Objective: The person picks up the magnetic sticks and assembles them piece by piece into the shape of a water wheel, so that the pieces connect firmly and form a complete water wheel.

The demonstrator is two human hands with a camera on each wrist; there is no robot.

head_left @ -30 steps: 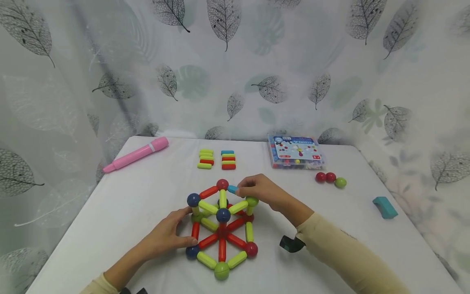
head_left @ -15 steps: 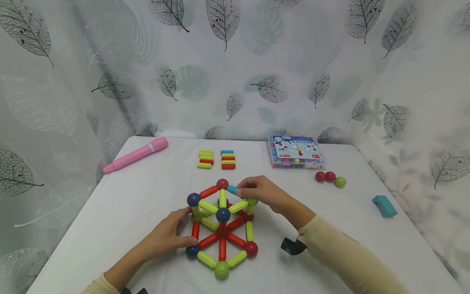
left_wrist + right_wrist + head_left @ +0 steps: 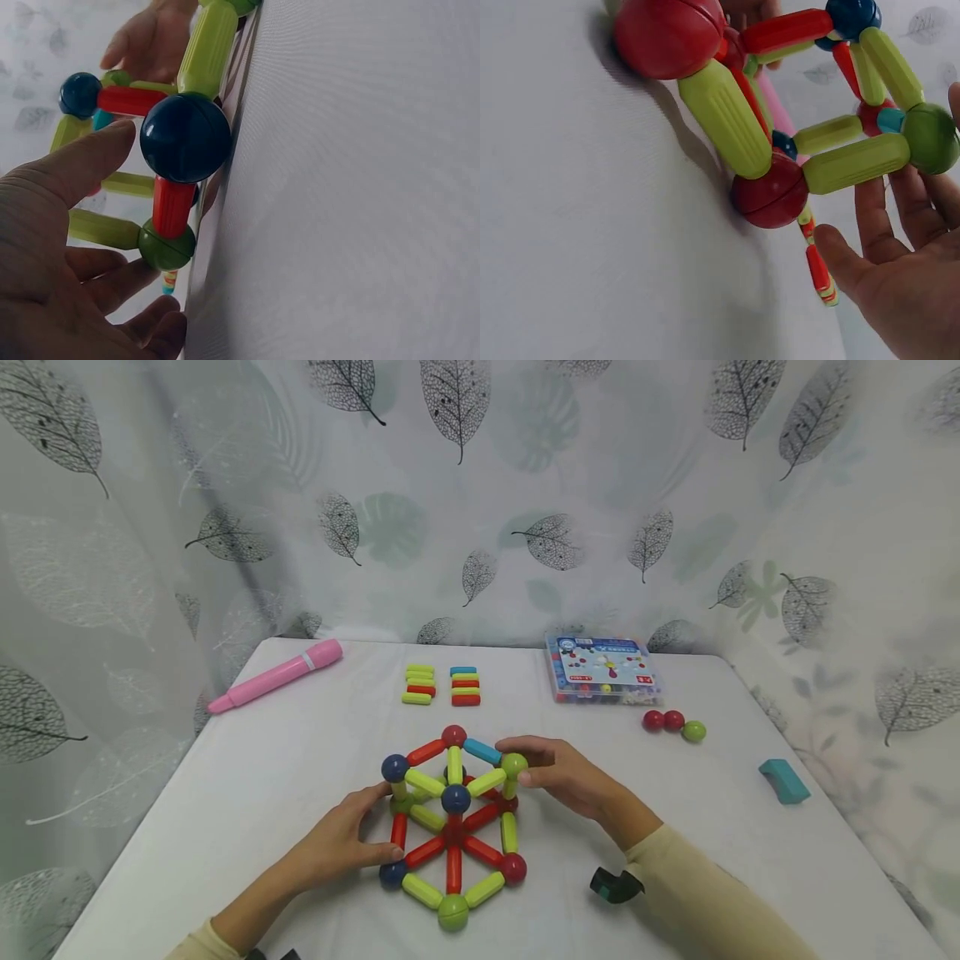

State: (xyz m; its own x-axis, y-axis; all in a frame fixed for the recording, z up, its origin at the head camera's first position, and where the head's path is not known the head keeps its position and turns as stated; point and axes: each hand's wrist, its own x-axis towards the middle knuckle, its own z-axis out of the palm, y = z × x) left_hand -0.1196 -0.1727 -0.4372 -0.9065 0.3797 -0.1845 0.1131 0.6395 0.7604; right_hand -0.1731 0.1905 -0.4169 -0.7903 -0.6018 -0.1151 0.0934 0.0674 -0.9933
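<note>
A magnetic rod-and-ball structure (image 3: pixel 453 852) stands on the white table, with red, yellow-green and blue rods joining coloured balls. My left hand (image 3: pixel 348 835) holds its left side, the thumb by the lower dark blue ball (image 3: pixel 186 138) and the fingers around the green ball (image 3: pixel 166 244). At the upper right, my right hand (image 3: pixel 566 772) has thumb and index finger on either side of a green ball (image 3: pixel 514 766); its other fingers spread below in the right wrist view. A blue rod (image 3: pixel 482 751) spans from that ball's corner to the top red ball (image 3: pixel 453 736).
Several loose magnetic rods (image 3: pixel 442 685) lie in two columns behind the structure. A pink pen-shaped object (image 3: pixel 277 677) lies back left. At back right are a clear plastic box (image 3: pixel 603 670), two red balls (image 3: pixel 663 720) and a green ball (image 3: pixel 693 731). A teal block (image 3: pixel 784 781) sits far right.
The right hand has released the blue rod and moved slightly right and down to the green ball beside it. The blue rod now shows fully in place. The left hand has stayed still.
</note>
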